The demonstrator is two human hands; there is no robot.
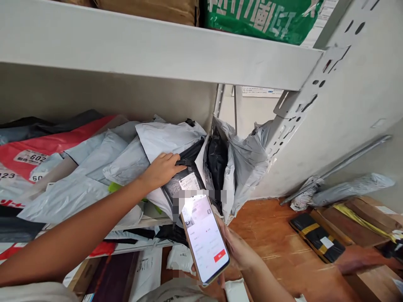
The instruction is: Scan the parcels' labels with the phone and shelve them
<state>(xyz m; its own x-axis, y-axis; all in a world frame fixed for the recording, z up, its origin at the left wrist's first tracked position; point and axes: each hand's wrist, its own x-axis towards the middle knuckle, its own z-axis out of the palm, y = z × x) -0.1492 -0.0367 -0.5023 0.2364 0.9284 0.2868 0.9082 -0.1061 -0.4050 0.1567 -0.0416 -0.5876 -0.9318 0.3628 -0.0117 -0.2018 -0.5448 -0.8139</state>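
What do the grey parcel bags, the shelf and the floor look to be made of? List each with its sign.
Grey parcel bags: thin plastic film, likely polyethylene; soft creases and a dull sheen. The left hand presses into them.
Shelf: painted metal, probably steel; matt pale coat, and its upright has punched slots.
Floor: wood or wood-look laminate; reddish-brown planks with seams.

The lit smartphone screen [205, 239] has text too small to read, and a pixelated patch blurs its top edge. The right hand [239, 251] is mostly hidden behind the phone. The white barcode label [189, 183] is unreadable. The red plastic mailer bag [47, 144] and green printed parcel [264, 19] are cut off by frame edges.
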